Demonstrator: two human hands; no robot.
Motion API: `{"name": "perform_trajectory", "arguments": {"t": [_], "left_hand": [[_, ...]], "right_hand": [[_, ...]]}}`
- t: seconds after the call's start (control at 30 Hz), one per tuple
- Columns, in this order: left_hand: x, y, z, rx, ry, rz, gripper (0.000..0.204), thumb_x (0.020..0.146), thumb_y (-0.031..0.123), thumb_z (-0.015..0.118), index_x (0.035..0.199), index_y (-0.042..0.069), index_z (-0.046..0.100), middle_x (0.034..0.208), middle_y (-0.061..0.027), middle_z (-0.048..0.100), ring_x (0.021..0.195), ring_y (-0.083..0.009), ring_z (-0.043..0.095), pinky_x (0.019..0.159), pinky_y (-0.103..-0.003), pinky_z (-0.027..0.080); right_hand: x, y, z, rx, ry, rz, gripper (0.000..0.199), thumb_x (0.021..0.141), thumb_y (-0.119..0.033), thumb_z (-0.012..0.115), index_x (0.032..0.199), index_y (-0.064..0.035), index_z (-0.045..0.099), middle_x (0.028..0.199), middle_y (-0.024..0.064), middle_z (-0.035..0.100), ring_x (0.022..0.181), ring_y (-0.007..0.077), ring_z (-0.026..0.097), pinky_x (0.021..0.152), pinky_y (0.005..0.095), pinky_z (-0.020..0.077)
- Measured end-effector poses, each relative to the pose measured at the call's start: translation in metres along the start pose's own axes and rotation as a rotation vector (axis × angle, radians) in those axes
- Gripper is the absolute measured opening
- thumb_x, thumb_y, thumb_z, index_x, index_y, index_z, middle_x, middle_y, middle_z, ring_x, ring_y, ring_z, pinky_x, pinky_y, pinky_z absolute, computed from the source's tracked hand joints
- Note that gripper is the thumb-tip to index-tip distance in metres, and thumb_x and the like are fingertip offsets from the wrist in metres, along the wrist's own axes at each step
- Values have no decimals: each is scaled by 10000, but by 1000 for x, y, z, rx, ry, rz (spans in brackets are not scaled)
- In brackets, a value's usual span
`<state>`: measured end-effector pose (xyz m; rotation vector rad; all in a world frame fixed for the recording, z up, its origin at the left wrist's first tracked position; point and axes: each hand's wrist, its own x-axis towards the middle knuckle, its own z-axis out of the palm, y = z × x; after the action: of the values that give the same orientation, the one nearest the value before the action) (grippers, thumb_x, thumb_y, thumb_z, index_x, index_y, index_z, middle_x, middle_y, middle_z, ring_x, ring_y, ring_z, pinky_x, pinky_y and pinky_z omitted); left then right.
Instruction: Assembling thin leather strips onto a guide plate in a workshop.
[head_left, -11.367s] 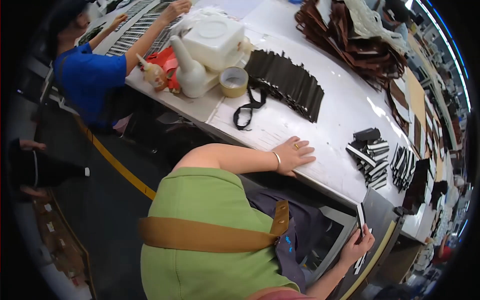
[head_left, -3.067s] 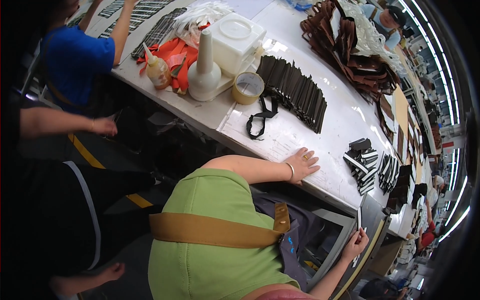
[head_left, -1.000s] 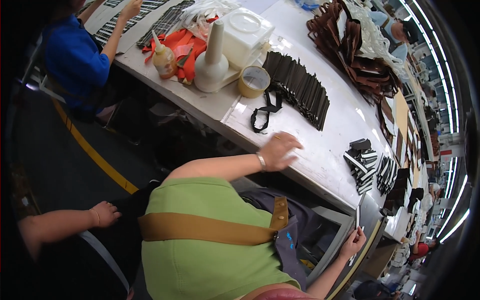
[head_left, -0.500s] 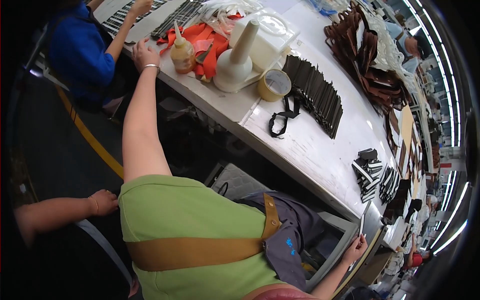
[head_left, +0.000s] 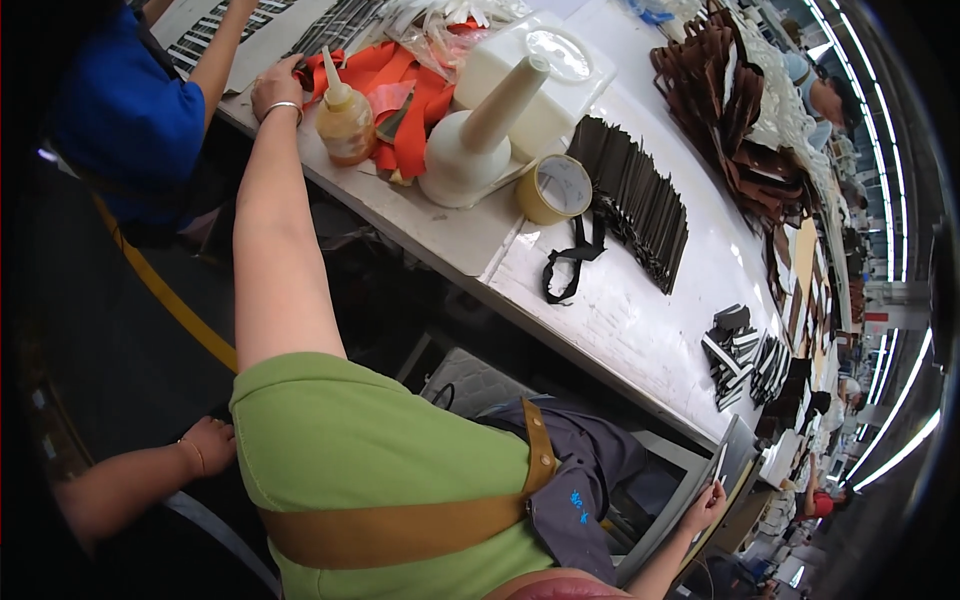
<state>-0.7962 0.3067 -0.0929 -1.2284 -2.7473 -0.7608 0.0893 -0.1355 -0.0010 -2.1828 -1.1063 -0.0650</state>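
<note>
My left arm stretches to the far left of the table, where my left hand point(head_left: 277, 88), a bracelet at its wrist, reaches over the edge beside red-orange fabric pieces point(head_left: 405, 90). Its fingers are partly bent and seem to hold nothing; their tips are hard to see. A squeeze bottle point(head_left: 346, 125) of amber liquid stands just right of that wrist. At the lower right, my right hand point(head_left: 708, 503) is closed on a narrow pale strip point(head_left: 719, 466), next to a grey panel point(head_left: 738, 452). Flat dark-and-white strips point(head_left: 338, 28) lie beyond my left hand.
A white long-necked container point(head_left: 468, 150), a tape roll point(head_left: 553, 189), a black band point(head_left: 572, 262), and stacked dark strips point(head_left: 632, 190) stand along the table point(head_left: 640, 335). Striped pieces point(head_left: 735, 355) lie farther right. A person in blue point(head_left: 125, 120) works at left; another person's hand point(head_left: 210, 446) is close behind.
My left hand has reached farther across the table, past the squeeze bottle toward the flat strips. The right hand keeps its strip. The whole view has shifted slightly.
</note>
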Motion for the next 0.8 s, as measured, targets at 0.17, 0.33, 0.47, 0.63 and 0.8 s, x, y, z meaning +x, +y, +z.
{"name": "perform_trajectory", "arguments": {"t": [0.17,0.33,0.47,0.63,0.8], "left_hand": [[1,-8,6,20,156,2,284,923,280,548,1176,245,674,1076,-82,687,1058,-273,616,891,-383,486],[19,-24,50,-387,360,-154,282,888,322,632,824,53,689,744,-151,673,633,-271,646,661,-376,519],[32,-29,61,-516,341,-238,346,896,284,644,695,2,624,619,-94,622,523,-168,597,556,-323,502],[28,-24,56,-913,183,-364,349,927,251,612,700,-14,624,606,-41,596,492,-113,575,488,-278,480],[31,-32,60,-748,205,-314,327,941,234,582,745,-20,643,635,-46,606,506,-119,589,501,-282,492]], "right_hand": [[-1,-2,0,30,-17,49,226,958,-106,570,1158,-1,586,981,20,567,692,46,477,620,186,414],[-2,3,-2,52,-23,53,226,957,-104,571,1156,3,587,992,33,571,712,53,487,637,191,426],[-2,-4,3,54,-8,36,224,957,-106,576,1150,6,585,980,29,567,713,54,491,634,190,425],[-4,3,3,26,30,-30,221,969,-143,574,1141,-4,580,892,10,596,687,44,507,611,185,422],[-4,-8,7,6,30,-47,235,969,-171,582,1131,-1,584,874,-1,580,670,40,477,592,183,397]]}}
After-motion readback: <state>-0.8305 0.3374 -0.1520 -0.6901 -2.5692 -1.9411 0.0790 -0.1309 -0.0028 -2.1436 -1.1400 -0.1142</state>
